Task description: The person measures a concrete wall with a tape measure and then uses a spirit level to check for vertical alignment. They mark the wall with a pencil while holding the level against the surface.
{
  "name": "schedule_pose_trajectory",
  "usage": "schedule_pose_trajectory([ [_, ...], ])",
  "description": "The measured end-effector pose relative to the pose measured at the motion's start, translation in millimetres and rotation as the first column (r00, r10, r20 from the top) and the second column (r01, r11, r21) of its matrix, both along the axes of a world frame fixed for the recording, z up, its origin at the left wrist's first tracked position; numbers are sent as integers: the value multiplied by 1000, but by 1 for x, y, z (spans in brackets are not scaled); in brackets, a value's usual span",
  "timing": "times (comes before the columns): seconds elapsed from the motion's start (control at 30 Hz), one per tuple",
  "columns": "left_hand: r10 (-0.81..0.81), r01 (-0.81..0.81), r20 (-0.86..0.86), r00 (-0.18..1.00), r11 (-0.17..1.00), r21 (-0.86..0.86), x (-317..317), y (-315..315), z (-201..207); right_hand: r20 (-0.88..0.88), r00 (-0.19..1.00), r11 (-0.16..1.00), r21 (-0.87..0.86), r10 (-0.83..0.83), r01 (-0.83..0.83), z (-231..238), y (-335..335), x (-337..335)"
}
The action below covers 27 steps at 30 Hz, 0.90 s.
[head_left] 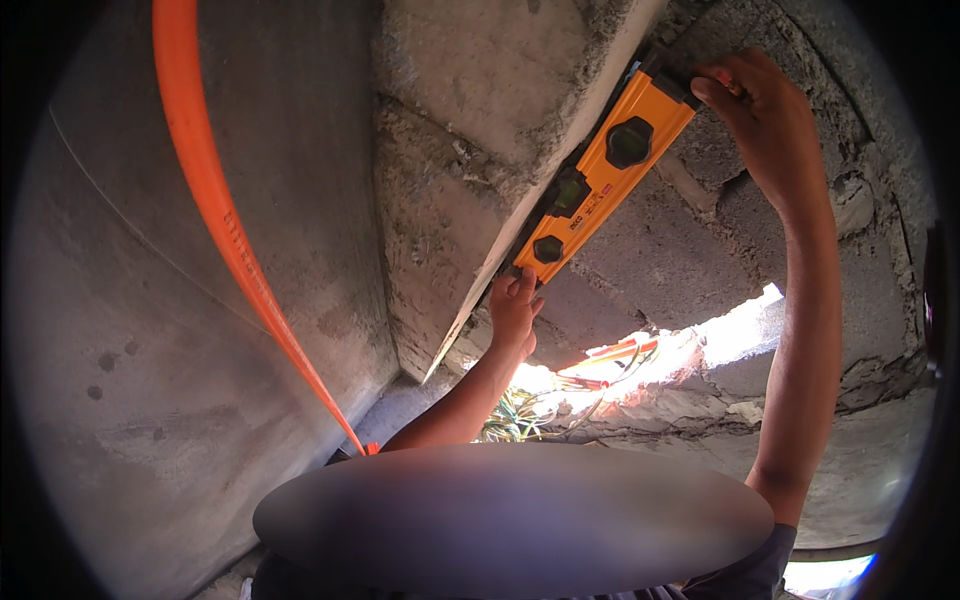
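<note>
An orange spirit level point(612, 165) with black end caps and several vials lies slanted along a straight pale edge point(535, 195) of the wall. My left hand point(514, 312) grips its lower end, fingertips on the orange body. At the upper end is my right hand point(765, 110), its fingers closed in a pinch beside the black cap. A small red and yellowish thing point(722, 76) shows between those fingers; its kind is too hidden to tell.
An orange conduit point(215, 190) hangs down on the left before a smooth grey wall point(110, 330). Rough blocks point(650, 235) lie right of the level. Below them, thin loose wires point(515, 412) and orange tubes point(620, 350) show at a bright broken gap. A blurred oval hides the lower middle.
</note>
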State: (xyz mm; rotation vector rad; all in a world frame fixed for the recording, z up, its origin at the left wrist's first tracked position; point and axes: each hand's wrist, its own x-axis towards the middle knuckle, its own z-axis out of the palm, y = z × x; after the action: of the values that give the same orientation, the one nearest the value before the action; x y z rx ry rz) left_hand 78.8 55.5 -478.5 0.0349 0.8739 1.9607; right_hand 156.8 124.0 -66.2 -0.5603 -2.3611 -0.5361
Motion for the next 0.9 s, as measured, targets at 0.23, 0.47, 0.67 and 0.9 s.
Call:
schedule_pose_trajectory([
  [0.23, 15, -15, -2, 1000, 1000, -27, 1, 1, -2, -3, 1000, 1000, 14, 7, -7, -1, -2, 0],
  [0.47, 9, -9, 2, 1000, 999, -38, 0, 0, 1, 8, 1000, 1000, 21, 6, -6, -1, 2, 0],
  [0.67, 12, -12, -6, 1000, 999, -41, 1, 0, 2, 2, 999, 999, 20, 32, -32, -1, 4, 1],
  [0.9, 19, -20, -15, 1000, 999, -42, 0, 0, 1, 7, 1000, 1000, 28, 7, -7, -2, 3, 1],
])
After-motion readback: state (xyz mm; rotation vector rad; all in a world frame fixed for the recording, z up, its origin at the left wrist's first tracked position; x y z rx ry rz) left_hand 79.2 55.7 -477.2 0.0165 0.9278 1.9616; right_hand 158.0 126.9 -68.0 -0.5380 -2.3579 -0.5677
